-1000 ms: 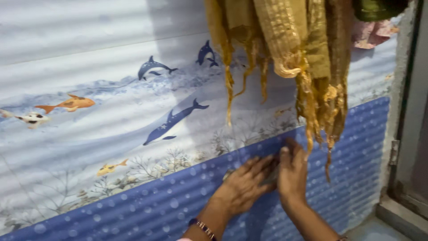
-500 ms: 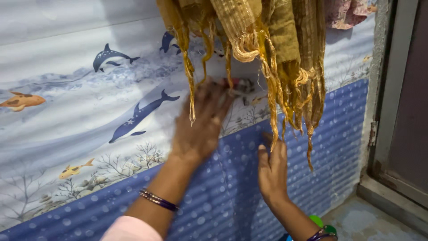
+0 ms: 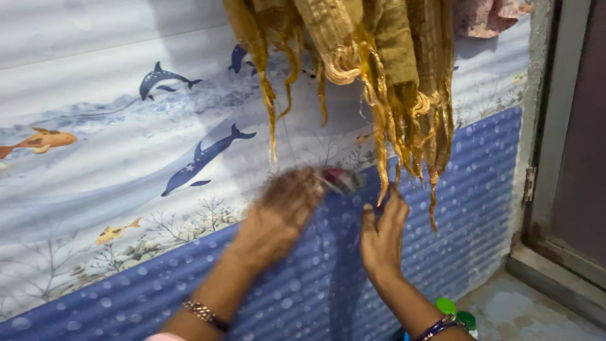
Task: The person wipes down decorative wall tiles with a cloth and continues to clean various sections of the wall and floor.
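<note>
Wall panel [image 3: 126, 189] bears flat right hand [image 3: 380, 237]; blurred left hand [image 3: 278, 218] grip unclear.

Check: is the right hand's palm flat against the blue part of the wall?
Yes, the right hand lies open on the blue wall panel, fingers spread upward.

1. Wall panel [image 3: 126, 189]: pale blue/white ribbed sheet w/ navy dolphins, orange fish, brownish coral.
2. Lower band [image 3: 480, 183]: deeper blue w/ pale bubble dots.
3. Hanging scarf [image 3: 379, 50]: mustard-gold, fringed.
4. Bangles [image 3: 203, 312]: gold-ish on left wrist, purple on right.
5. Bottle caps [image 3: 456, 312]: green.
</note>
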